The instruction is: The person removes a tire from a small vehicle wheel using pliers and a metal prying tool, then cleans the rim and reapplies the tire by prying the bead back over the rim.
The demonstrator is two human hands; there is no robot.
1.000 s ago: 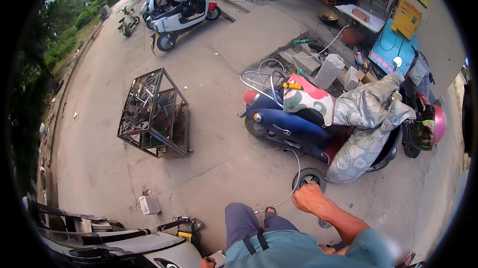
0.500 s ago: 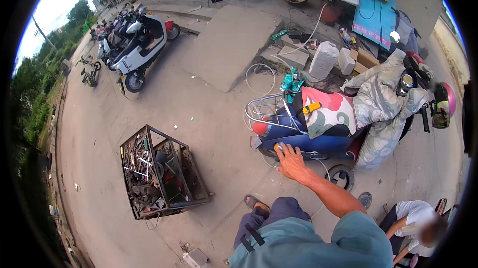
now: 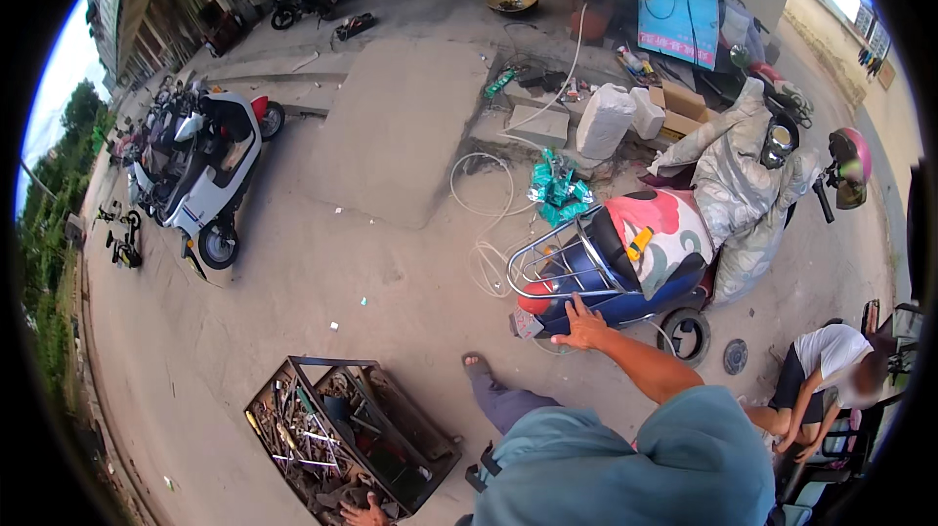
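My right hand (image 3: 584, 326) reaches to the rear of the blue scooter (image 3: 625, 301), fingers apart, beside its red tail light (image 3: 535, 295) and chrome rear rack. A floral seat cover (image 3: 664, 217) holds a yellow-and-black object (image 3: 640, 242); a quilted grey cover (image 3: 728, 204) drapes the front. My left hand (image 3: 362, 511) is partly visible at the bottom, fingers apart over dark rags in the metal tool cart (image 3: 290, 367). Whether it touches the rags is hard to tell.
A person in white (image 3: 829, 350) bends at the right, beside a loose tyre (image 3: 684, 336). Parked scooters (image 3: 234, 150) line the left. Behind the blue scooter lie hose loops (image 3: 479, 160), green packets (image 3: 557, 184), white blocks (image 3: 601, 121) and a concrete ramp (image 3: 391, 126).
My right hand has moved forward and left to the scooter's rear and opened. My left hand reappears at the tool cart. The view has swung, bringing the person in white into sight.
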